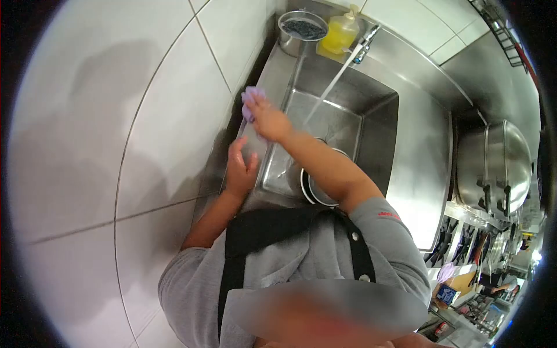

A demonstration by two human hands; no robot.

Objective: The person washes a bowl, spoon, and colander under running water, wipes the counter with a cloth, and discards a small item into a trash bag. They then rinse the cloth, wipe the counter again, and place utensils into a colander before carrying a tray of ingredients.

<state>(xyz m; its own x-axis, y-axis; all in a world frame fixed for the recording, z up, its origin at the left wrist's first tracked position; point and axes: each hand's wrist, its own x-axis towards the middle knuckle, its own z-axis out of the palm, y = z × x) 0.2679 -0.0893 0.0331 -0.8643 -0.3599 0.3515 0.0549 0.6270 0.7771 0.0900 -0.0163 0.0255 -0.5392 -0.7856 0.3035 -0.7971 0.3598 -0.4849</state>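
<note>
My right hand point(271, 120) presses a crumpled purple cloth point(253, 103) against the metal ledge point(277, 78) on the left side of the sink, close to the wall. Its forearm crosses over the basin. Nearer to my body, my left hand point(241, 169) is raised above the same ledge, thumb and fingers apart, holding nothing. Water runs from the tap point(365, 45) into the steel sink point(377, 116). In the basin's near part lies a round metal pan or bowl point(316, 188), partly hidden beneath my right forearm.
At the far left corner stands a metal pot point(290, 43) with dark contents. Beside it is a pump bottle of yellow liquid point(341, 32). White wall tiles point(168, 116) rise close on the left. A large steel pot point(493, 168) and a stove point(458, 238) are on the right.
</note>
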